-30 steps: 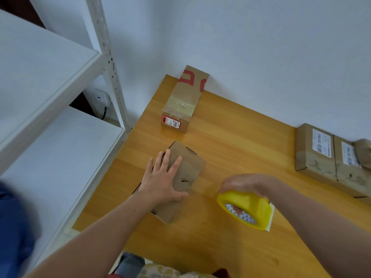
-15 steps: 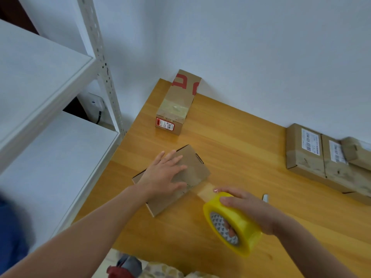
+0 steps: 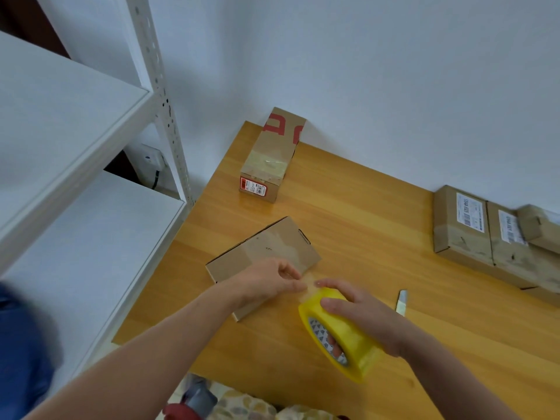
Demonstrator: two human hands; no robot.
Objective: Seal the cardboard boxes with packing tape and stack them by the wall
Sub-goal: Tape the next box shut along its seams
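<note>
- Two-handed hold on the tape, just off the near right edge of the flat cardboard box [image 3: 263,253].
- Grips the yellow roll of packing tape [image 3: 348,338] with the right hand [image 3: 360,313]: digits curled over the roll's outer face, fingertips showing through the core.
- Holds the roll on edge and tilted, above the wooden table [image 3: 348,213], with the core opening facing left and towards the body.
- Pinches the free tape end [image 3: 306,287] with the left hand [image 3: 269,283], thumb against curled fingertips, right beside the right hand's forefinger, with only a short clear strip between pinch and roll.
- Crosses the near edge of the flat cardboard box with the left wrist; cannot tell whether wrist and box touch.
- Under and just beyond the left hand: that box, closed, lying flat and turned at an angle to the table edge, with a paler band across its top; cannot tell whether the band is tape.
- Well beyond the left hand, with its far end by the wall [image 3: 394,86]: a longer red-printed box [image 3: 272,153], clear tape across its top and a red-and-white label on its near end.
- Far to the right of the right hand and beyond it, along the wall: a row of labelled boxes [image 3: 460,228], side by side and touching, the last one blurred at the frame edge.
- Just to the right of the right hand, flat on the table: a small silvery blade [image 3: 401,301].
- Left of the left forearm: a white metal shelving unit [image 3: 91,122] with two shelf boards.
</note>
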